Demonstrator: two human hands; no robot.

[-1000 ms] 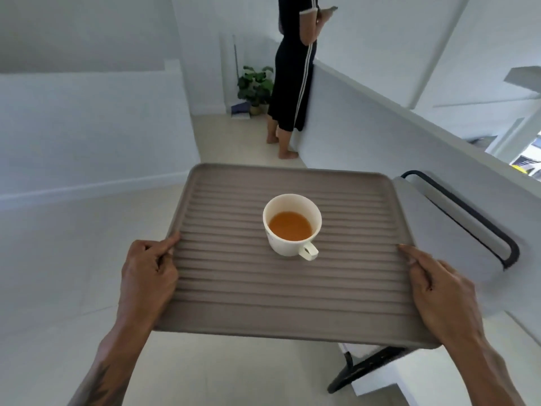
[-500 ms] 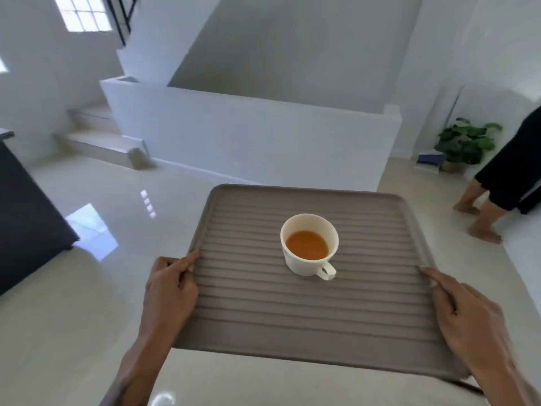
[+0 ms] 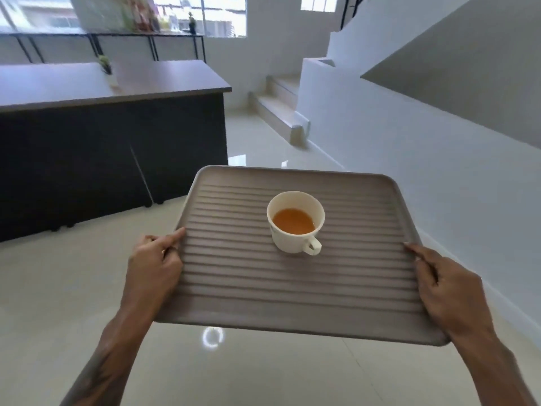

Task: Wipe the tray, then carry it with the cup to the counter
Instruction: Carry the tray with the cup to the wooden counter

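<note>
Tray [image 3: 292, 288] w/ cup [image 3: 295, 227] gripped btwn left hand [image 3: 153, 266] & right hand [image 3: 450, 291] fingers.

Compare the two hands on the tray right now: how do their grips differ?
The left hand grips the tray at the middle of its left edge, thumb lying forward along the rim; the right hand grips the right edge nearer the person. The left hand looks higher than the right, since the tray tilts down to the right. Both curl fingers under the tray, and neither touches the cup.
</note>
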